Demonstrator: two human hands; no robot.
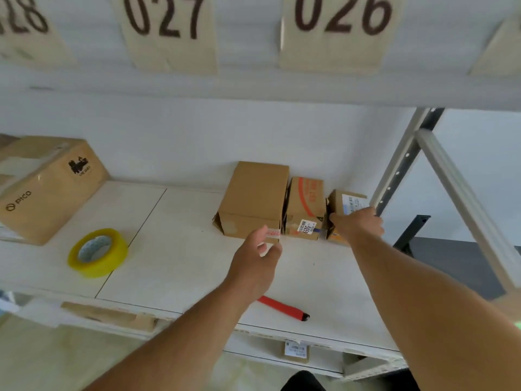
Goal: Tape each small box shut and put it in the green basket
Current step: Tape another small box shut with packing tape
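Shelf (197,235), white board under numbered tags 027 and 026, wall behind: three boxes in a row at the back right, largest box (253,198), middle box (306,207), smallest box (348,204) nearest the right upright. Step judged: fetching the next box; right hand (358,224) grips the smallest, left hand (258,252) hangs open, loosely curled, before the largest. Next needs the yellow tape roll (98,252) at front left; red cutter (282,307) at front edge; green basket not in view.
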